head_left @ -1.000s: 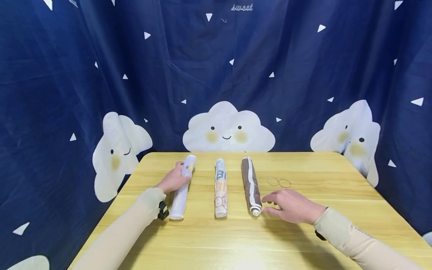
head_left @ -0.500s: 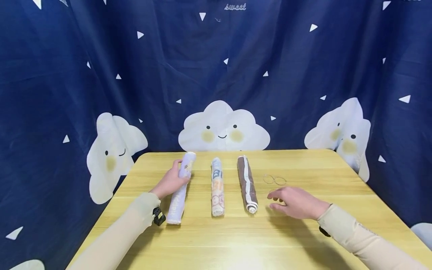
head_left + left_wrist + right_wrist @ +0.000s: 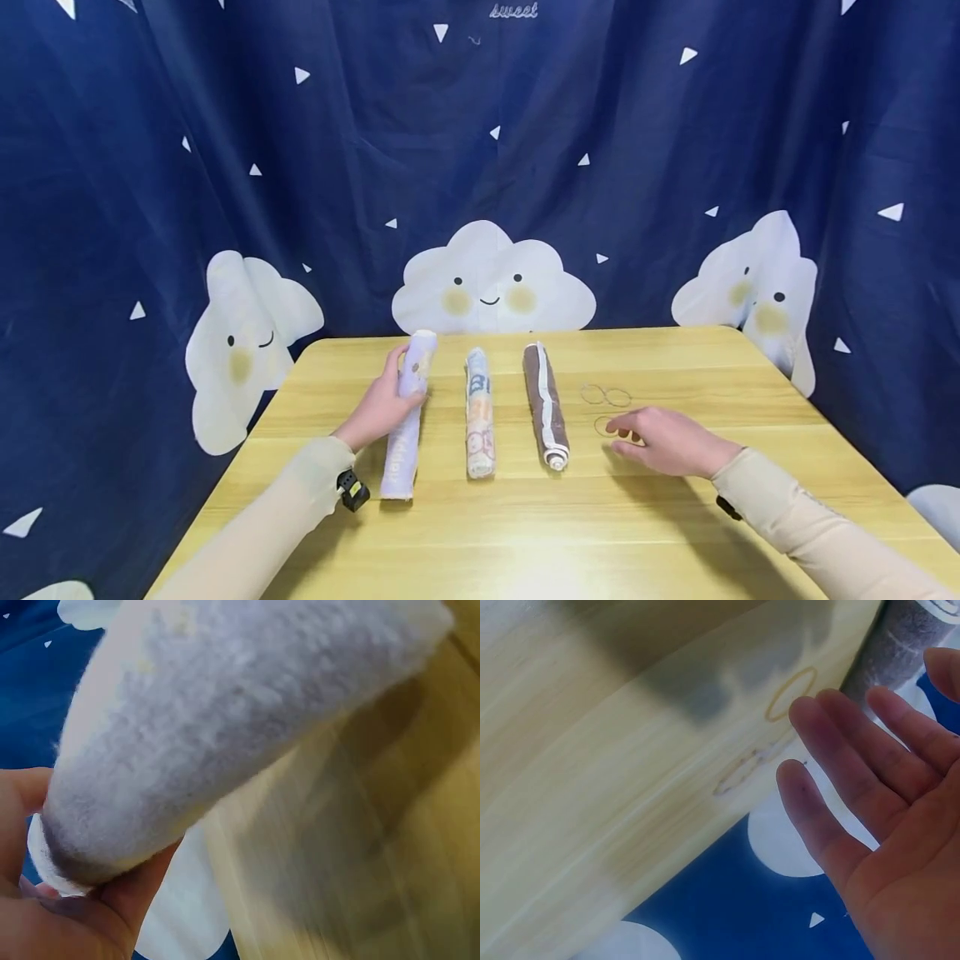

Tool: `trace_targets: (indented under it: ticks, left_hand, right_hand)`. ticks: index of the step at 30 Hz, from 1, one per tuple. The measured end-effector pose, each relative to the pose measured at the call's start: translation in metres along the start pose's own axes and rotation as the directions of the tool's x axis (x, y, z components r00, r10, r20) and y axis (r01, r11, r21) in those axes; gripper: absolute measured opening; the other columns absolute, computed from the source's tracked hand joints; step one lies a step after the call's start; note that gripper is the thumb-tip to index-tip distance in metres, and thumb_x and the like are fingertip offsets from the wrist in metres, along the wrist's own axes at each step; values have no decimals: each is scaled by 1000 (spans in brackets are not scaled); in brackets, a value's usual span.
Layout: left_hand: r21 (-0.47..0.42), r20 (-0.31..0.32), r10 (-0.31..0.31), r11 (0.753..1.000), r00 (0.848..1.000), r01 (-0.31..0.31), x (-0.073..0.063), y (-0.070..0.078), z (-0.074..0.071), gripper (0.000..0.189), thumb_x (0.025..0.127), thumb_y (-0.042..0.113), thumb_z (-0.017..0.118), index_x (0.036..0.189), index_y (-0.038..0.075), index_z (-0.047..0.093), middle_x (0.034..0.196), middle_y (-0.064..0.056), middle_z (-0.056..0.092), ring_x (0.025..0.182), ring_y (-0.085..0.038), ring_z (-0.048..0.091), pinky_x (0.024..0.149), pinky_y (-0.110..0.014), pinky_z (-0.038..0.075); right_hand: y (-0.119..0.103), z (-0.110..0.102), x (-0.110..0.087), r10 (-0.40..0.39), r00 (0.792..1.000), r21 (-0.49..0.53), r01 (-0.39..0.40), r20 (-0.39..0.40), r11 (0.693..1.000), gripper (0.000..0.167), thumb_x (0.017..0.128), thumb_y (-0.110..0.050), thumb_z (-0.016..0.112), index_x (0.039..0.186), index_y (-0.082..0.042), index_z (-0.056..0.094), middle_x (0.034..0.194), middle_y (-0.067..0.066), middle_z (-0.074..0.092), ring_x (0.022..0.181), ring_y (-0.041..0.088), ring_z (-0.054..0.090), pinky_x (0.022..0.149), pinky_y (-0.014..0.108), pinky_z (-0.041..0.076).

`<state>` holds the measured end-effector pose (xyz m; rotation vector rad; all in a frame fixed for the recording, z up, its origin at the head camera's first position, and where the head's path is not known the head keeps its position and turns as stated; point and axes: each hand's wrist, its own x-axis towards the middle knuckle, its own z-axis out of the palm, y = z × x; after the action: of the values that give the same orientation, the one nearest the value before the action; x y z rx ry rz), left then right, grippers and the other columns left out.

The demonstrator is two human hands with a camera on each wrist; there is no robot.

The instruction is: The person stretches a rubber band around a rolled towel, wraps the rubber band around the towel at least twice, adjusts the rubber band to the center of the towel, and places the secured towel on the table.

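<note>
My left hand [image 3: 384,408] grips a lavender rolled towel [image 3: 405,446] with a "Happy" print, thumb on one side and fingers on the other. The left wrist view shows the rolled towel [image 3: 217,727] close up, with its shadow apart on the wood. Hovering over the table, my right hand [image 3: 671,442] holds nothing. Its fingers [image 3: 859,769] are spread and loosely bent in the right wrist view. Near its fingertips lies a thin ring [image 3: 597,427], partly hidden by the hand. Two more thin rings, one on the left [image 3: 584,394] and one on the right [image 3: 629,399], lie just beyond.
A pale rolled towel with coloured print [image 3: 480,417] lies mid-table. To its right is a brown rolled towel [image 3: 536,400] with a white edge. The wooden table [image 3: 480,550] meets a dark blue curtain [image 3: 337,208] with clouds at its back.
My left hand has raised the lavender towel off the table. My right hand has moved away from the brown towel to the right, toward the thin rings.
</note>
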<state>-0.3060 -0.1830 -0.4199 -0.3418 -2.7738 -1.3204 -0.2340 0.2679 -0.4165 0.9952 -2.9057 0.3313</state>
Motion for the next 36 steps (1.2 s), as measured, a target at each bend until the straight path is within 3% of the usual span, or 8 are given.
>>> trace_targets:
  ticks: [7,16,23,28,36]
  left_hand:
    - [-57,5,45,997,999,-45,-3,8,5,93,89,21,75,157,38,13,125,-16,59,101,-30,64,84,-44,54]
    - [-92,37,84,992,996,-81,-17,17,14,92,91,22,74,154,51,13,138,-12,56,113,-28,63,92,-49,54]
    - [-61,46,163,985,985,-161,-22,25,15,92,91,16,73,154,50,15,132,-12,60,109,-28,64,87,-48,55]
    - [-44,70,163,986,984,-160,-22,26,15,93,92,18,73,155,52,14,138,-11,57,113,-27,63,90,-47,54]
    - [12,133,188,981,973,-191,-22,34,21,92,92,18,73,154,53,14,140,-10,54,108,-24,62,85,-42,55]
  right_hand:
    - [9,3,0,28,1000,2,-28,12,1000,28,96,-25,68,117,-8,72,97,-6,73,88,13,69,79,39,57]
    - [14,9,0,28,1000,15,-28,8,999,28,96,-23,67,117,-6,72,98,-4,74,87,11,69,78,37,58]
    - [15,9,9,21,1000,4,-21,-17,1000,25,93,-19,70,115,-7,73,101,-1,75,88,13,70,79,39,58]
    - [16,16,20,-6,999,-32,5,-41,999,23,90,-16,73,111,-9,74,107,5,75,95,22,71,83,43,58]
    - [23,23,28,-75,992,-100,65,-101,993,13,82,-5,77,91,-13,78,88,-1,73,81,17,67,72,37,58]
